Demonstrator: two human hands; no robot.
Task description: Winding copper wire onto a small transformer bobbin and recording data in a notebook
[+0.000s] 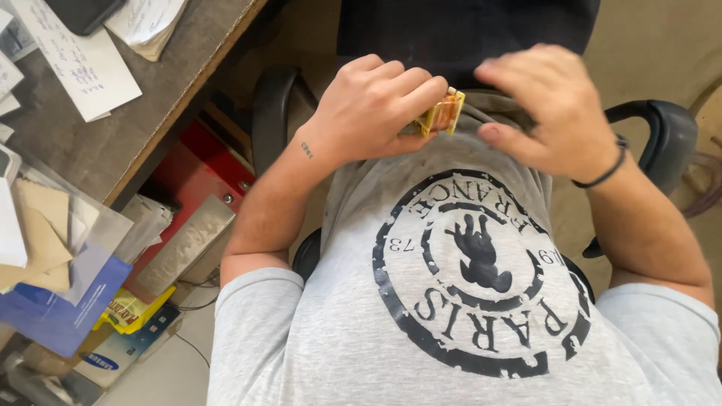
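Head view. The person sits in a black chair, camera looking down over a grey printed shirt. The left hand holds a small yellow-orange packet above the lap, close to the shirt hem. The grip is clamped on the packet — fingers curl over its top, thumb underneath. Most of the packet is hidden in the fist; only its right end shows.

Key relation: the exposed end of the packet projects from the left hand toward the right hand. Its long axis appears to run roughly left to right, tilted slightly upward at the free end; the covered part makes this uncertain. The right hand is just beside that free end, not touching it. Its grip is apart — fingers spread, thumb held below, nothing between them. The hand is blurred.

The left hand is therefore the nearer one, already in contact; the right hand lies directly along the packet's axis.

To the left, a tabletop carries loose papers, well apart from both hands.
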